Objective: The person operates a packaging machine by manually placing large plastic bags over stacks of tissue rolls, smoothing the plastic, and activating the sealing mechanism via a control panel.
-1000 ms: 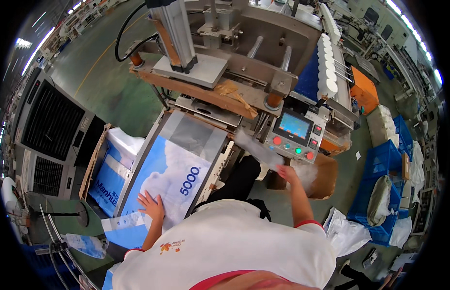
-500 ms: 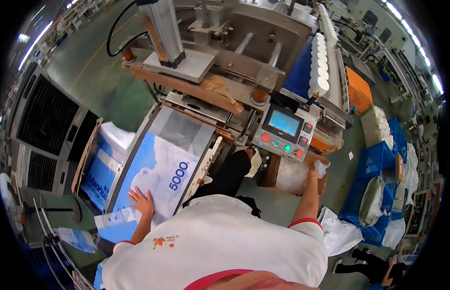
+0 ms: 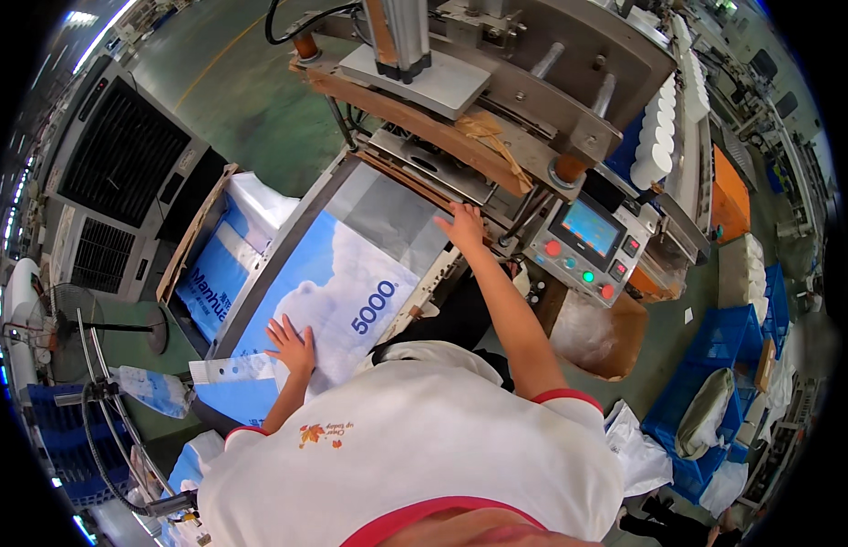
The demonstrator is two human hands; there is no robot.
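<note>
A blue-and-white printed plastic bag (image 3: 337, 269) lies flat on the slanted work table, with a clear strip at its far end. My left hand (image 3: 293, 346) rests palm down on its near part, fingers spread. At the far right corner of the bag, beside the machine, my right hand (image 3: 464, 228) reaches down with fingers apart; I see nothing held in it. A press-like machine with a metal plate (image 3: 415, 80) stands over the table's far end. Another blue-and-white bag piece (image 3: 237, 385) lies near my left forearm.
A control panel (image 3: 584, 239) with screen and buttons sits right of the machine. Beneath it, a cardboard box (image 3: 629, 342) holds clear plastic scraps. White rolls (image 3: 652, 167) line a conveyor. Left are a box of blue bags (image 3: 214, 273) and a fan (image 3: 73, 324). Blue crates (image 3: 707, 351) stand right.
My right hand has left the scrap box, where it held crumpled clear plastic, and moved left to the bag's far end. My left hand stays on the bag. The view has shifted.
</note>
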